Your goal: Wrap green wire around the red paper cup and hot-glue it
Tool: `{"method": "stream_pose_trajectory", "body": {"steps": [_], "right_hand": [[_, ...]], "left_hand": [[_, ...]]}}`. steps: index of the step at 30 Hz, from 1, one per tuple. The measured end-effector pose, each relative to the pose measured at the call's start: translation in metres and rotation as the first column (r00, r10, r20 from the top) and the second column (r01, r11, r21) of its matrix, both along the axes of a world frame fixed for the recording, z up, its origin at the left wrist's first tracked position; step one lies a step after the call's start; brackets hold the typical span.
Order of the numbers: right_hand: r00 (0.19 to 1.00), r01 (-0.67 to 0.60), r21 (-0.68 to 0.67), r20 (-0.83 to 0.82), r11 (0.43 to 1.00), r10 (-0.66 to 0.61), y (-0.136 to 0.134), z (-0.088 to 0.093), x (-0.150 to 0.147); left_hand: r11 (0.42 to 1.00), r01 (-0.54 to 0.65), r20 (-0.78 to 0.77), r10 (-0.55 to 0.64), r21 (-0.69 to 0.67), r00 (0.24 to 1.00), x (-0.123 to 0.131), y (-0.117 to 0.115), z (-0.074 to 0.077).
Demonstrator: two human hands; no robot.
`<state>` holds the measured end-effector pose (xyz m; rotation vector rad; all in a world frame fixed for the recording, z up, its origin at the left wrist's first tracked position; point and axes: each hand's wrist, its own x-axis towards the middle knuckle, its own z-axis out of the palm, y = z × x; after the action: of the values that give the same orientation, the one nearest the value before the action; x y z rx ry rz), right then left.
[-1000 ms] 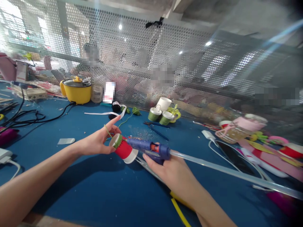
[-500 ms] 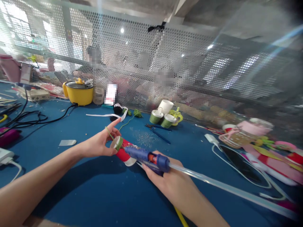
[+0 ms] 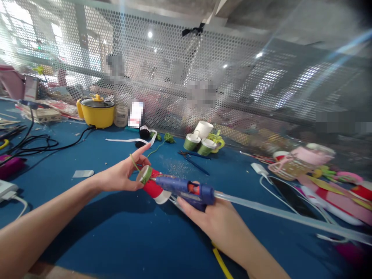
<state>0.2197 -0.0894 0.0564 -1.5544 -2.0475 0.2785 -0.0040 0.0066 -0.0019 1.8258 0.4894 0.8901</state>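
Observation:
My left hand [image 3: 123, 173] grips a red and white paper cup [image 3: 153, 189] by its left end, where green yarn [image 3: 146, 175] is wound round it. The index finger of this hand points out, and a strand of yarn loops over it. From there the strand runs back to a small green yarn clump [image 3: 168, 138]. In my right hand [image 3: 216, 219] is a blue glue gun [image 3: 186, 190], its nozzle close to the yarn-wound end of the cup. A long clear glue stick [image 3: 261, 209] juts from its rear. Thin silver metal shows under the gun; its kind is unclear.
Behind the cup lie blue-handled pliers [image 3: 196, 162] and green-wrapped cups [image 3: 192, 142]. A yellow electric pot [image 3: 97, 112] stands at back left, near black cables [image 3: 37, 141]. At right are a phone [image 3: 290, 197] with a white cable and a pink-topped jar [image 3: 299, 162]. A perforated screen [image 3: 174, 77] bounds the table.
My right hand has moved slightly right with the glue gun, drawing its nozzle back a little from the cup. My left hand and the cup have hardly moved.

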Motion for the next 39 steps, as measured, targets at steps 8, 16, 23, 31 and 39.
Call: {"method": "stream_pose_trajectory", "body": {"steps": [8, 16, 23, 31, 39], "right_hand": [[0.997, 0.069, -0.04, -0.018, 0.997, -0.07, 0.003, 0.004, 0.007], [0.998, 0.062, -0.021, -0.005, 0.998, -0.062, 0.01, 0.005, 0.007], [0.999, 0.032, 0.03, 0.042, 0.999, -0.033, 0.006, 0.003, 0.009], [0.998, 0.022, 0.026, 0.051, 0.999, -0.023, 0.006, -0.003, 0.007], [0.996, -0.026, 0.056, 0.081, 0.998, 0.021, -0.003, 0.011, -0.004]], "left_hand": [[1.0, 0.024, 0.012, -0.024, -0.01, 1.0, 0.0, -0.002, 0.003], [0.999, 0.042, 0.011, -0.042, -0.003, 0.999, 0.0, -0.005, 0.005], [1.0, 0.03, 0.016, -0.03, -0.002, 0.999, 0.0, -0.002, 0.002], [1.0, 0.025, 0.01, -0.025, 0.003, 1.0, 0.0, -0.002, 0.002], [1.0, -0.029, -0.015, 0.029, -0.007, 0.999, 0.001, 0.002, -0.002]]}}
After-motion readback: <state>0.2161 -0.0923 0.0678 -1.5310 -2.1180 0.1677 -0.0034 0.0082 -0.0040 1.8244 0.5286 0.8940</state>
